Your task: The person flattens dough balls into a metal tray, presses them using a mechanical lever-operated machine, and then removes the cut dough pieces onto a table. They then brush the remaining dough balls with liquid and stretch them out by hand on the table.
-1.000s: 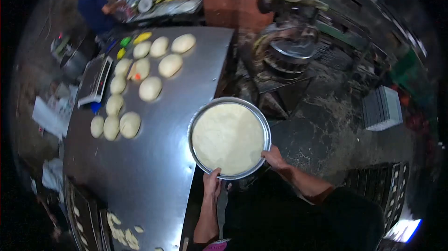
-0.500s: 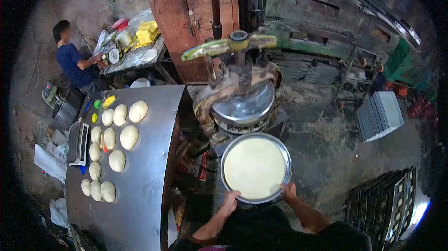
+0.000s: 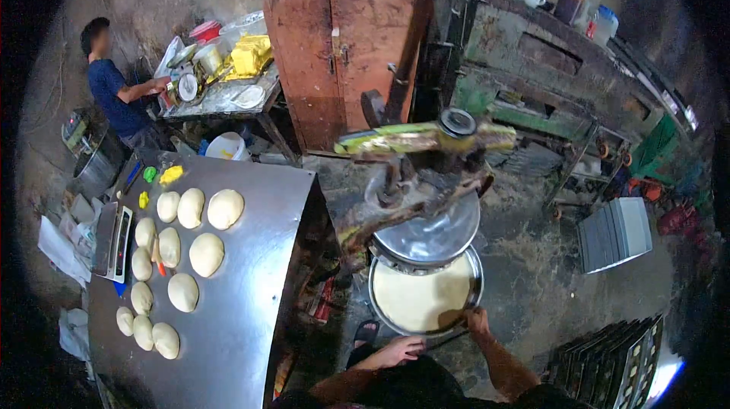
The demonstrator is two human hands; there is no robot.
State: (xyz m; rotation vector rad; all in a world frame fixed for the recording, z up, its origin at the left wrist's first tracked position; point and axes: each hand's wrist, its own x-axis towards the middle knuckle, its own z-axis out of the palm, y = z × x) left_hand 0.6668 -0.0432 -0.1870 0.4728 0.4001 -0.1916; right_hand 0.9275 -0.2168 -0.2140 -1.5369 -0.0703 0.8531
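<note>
A wide round metal pan (image 3: 479, 287) holds a flat disc of pale dough (image 3: 418, 304). Its far part lies beneath the shiny round head (image 3: 433, 235) of a heavy dough press (image 3: 426, 154), which hides that side. My right hand (image 3: 477, 321) is closed on the pan's near right rim. Lower and to the left, my left hand (image 3: 397, 352) is off the pan, with its fingers curled at the end of a dark bar (image 3: 447, 340). That bar slants up toward the pan's near edge; the grip on it is partly hidden.
On the left, a metal table (image 3: 236, 333) bears several dough balls (image 3: 183, 292) and a scale (image 3: 114, 241). A co-worker (image 3: 122, 101) stands at a cluttered side table (image 3: 220, 108). Stacked trays (image 3: 608, 363) stand at lower right, grey crates (image 3: 616, 234) farther back.
The pan has gone forward, partly under the press head. My left hand has let go of its rim and dropped to the bar. The right hand stays on the rim; the view has shifted.
</note>
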